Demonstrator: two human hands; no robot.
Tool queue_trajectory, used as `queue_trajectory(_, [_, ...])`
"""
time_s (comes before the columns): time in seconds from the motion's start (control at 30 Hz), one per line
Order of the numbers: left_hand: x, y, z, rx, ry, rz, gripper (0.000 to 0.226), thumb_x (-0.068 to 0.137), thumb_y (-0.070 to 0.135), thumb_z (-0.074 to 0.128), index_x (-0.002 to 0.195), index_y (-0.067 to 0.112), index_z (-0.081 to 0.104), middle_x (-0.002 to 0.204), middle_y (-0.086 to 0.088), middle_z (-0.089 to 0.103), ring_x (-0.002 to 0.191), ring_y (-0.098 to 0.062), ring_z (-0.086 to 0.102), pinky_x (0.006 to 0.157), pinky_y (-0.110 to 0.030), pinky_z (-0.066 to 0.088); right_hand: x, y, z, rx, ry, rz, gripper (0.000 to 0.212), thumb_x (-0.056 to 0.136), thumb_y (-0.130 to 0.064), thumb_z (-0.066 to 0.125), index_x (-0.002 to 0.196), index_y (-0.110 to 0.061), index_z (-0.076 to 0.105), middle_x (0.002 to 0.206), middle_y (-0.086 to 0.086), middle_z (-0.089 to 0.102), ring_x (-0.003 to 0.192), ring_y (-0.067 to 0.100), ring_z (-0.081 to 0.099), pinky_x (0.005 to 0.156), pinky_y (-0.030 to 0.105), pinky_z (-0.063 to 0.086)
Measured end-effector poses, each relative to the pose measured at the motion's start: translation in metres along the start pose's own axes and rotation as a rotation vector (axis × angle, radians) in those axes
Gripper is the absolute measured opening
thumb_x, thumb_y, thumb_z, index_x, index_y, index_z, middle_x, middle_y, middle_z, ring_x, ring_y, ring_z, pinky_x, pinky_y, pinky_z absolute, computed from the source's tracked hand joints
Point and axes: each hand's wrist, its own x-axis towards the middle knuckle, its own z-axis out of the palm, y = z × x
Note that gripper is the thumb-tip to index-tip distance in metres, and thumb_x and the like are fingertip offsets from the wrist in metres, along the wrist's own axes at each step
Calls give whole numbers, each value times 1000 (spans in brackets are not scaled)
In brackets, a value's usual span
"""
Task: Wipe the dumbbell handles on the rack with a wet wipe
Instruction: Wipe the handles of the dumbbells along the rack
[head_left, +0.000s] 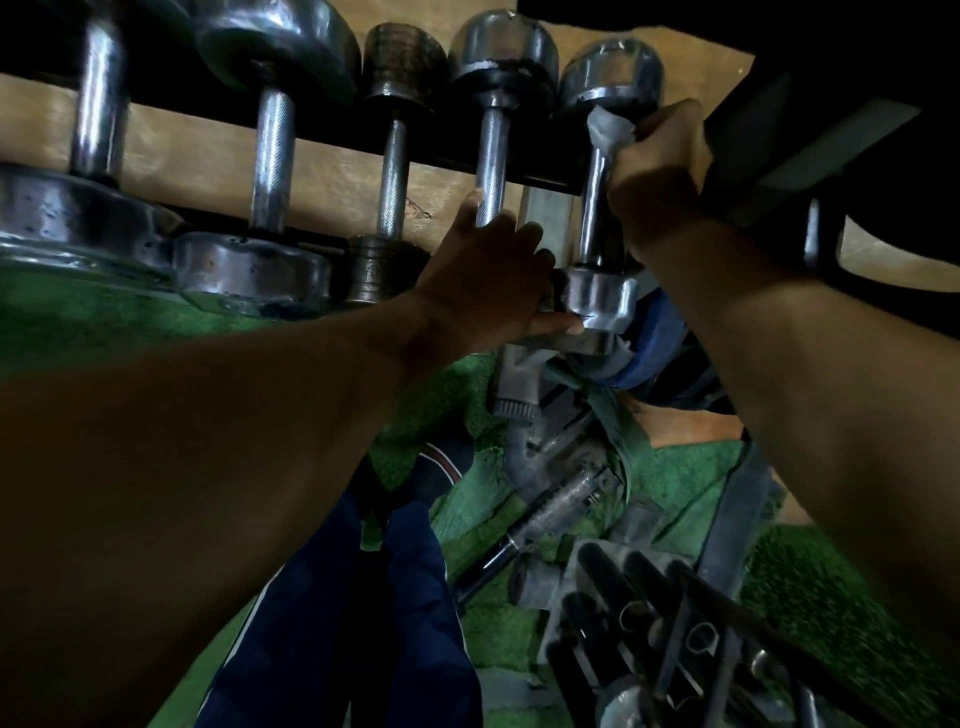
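Note:
Several chrome dumbbells lie side by side on a dark rack (332, 150). The rightmost dumbbell (595, 208) has a smooth shiny handle. My right hand (660, 161) grips the upper end of that handle with a pale wet wipe (608, 127) bunched between fingers and metal. My left hand (493, 280) holds the near head of the same dumbbell (602, 304), thumb under it, fingers partly over the neighbouring knurled dumbbell (491, 156).
More dumbbells (267, 161) fill the rack to the left. Green turf (691, 483) covers the floor below, with bars, metal plates and attachments (639, 587) lying on it. A dark machine frame (810, 156) hangs close at the upper right. My blue trousers (363, 613) show below.

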Motion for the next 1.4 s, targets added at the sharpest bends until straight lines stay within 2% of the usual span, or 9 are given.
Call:
queue_trajectory(0.13, [0, 1, 0, 2, -8, -1, 83, 92, 82, 30, 108, 11, 68, 117, -13, 63, 115, -39, 57, 110, -66, 29, -13, 4, -2, -230, -70, -258, 27, 92, -30, 50, 109, -15, 64, 109, 10, 68, 104, 29, 64, 89, 42, 53])
queue_trajectory(0.23, [1, 2, -2, -1, -22, -10, 81, 92, 83, 29, 112, 14, 68, 121, -12, 63, 118, -38, 56, 111, -65, 27, -18, 13, -4, -309, -85, -424, 18, 101, -26, 47, 102, -20, 64, 102, 6, 65, 99, 25, 63, 80, 27, 51])
queue_trajectory(0.3, [0, 2, -3, -2, -29, -15, 81, 92, 82, 27, 114, 16, 68, 124, -12, 62, 121, -36, 55, 111, -63, 26, -19, 20, -4, -419, -98, -495, 19, 101, -22, 46, 97, -22, 65, 102, 6, 64, 98, 25, 61, 80, 27, 50])
queue_trajectory(0.37, [0, 2, -4, 5, -32, -18, 82, 93, 82, 26, 116, 14, 67, 125, -12, 62, 122, -36, 54, 112, -62, 26, -20, 23, -7, -490, -119, -509, 20, 100, -22, 45, 97, -28, 64, 107, 4, 60, 98, 22, 57, 82, 32, 48])
queue_trajectory(0.6, [0, 3, -8, -50, -105, -43, 83, 93, 83, 27, 124, 15, 63, 129, -11, 58, 126, -34, 51, 115, -62, 24, -37, 24, -18, -655, -328, -536, 23, 92, -1, 56, 109, -7, 69, 118, 20, 65, 108, 37, 64, 87, 36, 52])
queue_trajectory(0.8, [-21, 0, -16, -260, -147, -83, 64, 95, 61, 52, 144, 20, 46, 140, -9, 51, 132, -31, 45, 112, -52, 36, -48, 15, -33, -843, -489, -600, 28, 95, -9, 53, 120, 0, 63, 119, 24, 62, 107, 39, 63, 81, 40, 51])
queue_trajectory(1.03, [-78, -7, -47, -449, -134, -208, 69, 93, 49, 62, 151, 25, 34, 154, -7, 39, 140, -33, 39, 113, -52, 40, -81, -14, -69, -570, -534, -455, 15, 92, -4, 53, 93, -13, 66, 112, 16, 64, 102, 33, 64, 76, 32, 48])
queue_trajectory(1.3, [-178, -36, -69, -425, -129, -373, 77, 94, 54, 60, 152, 9, 35, 154, -17, 40, 137, -38, 42, 112, -48, 40, -158, -58, -59, -368, -498, -485, 20, 86, -21, 69, 105, -18, 70, 112, 6, 70, 105, 26, 64, 89, 33, 50])
queue_trajectory(1.4, [-219, -56, -78, -429, -137, -393, 75, 96, 58, 55, 151, 11, 33, 153, -15, 40, 138, -34, 40, 113, -50, 39, -194, -87, -44, -307, -465, -490, 22, 85, -16, 66, 107, -19, 69, 113, 6, 70, 104, 25, 64, 83, 26, 46])
